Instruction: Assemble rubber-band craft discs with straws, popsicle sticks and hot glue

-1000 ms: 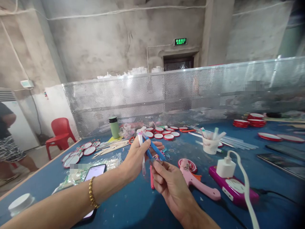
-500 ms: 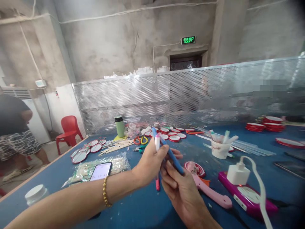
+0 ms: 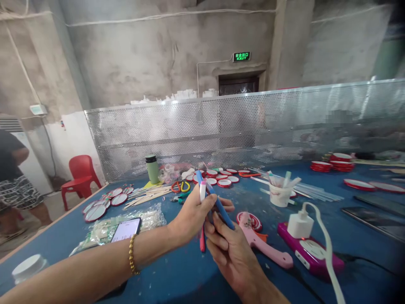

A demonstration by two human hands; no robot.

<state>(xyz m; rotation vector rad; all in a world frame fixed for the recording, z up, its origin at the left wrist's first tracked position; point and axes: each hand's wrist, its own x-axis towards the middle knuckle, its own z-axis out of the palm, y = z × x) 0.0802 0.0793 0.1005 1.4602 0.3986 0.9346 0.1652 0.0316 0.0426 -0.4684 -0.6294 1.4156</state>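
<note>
Bare arms; gold bead bracelet (image 3: 133,261) on L wrist.

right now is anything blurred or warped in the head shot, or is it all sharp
Head view: wide-angle bend curves the mesh screen; a pixelated patch sits on it at right; corners darken; both hands, left hand and right hand, and the blue pen look fairly sharp.

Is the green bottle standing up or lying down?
Standing up. The green bottle sits upright on the blue table, dark cap on top, beside the metal screen.
</note>
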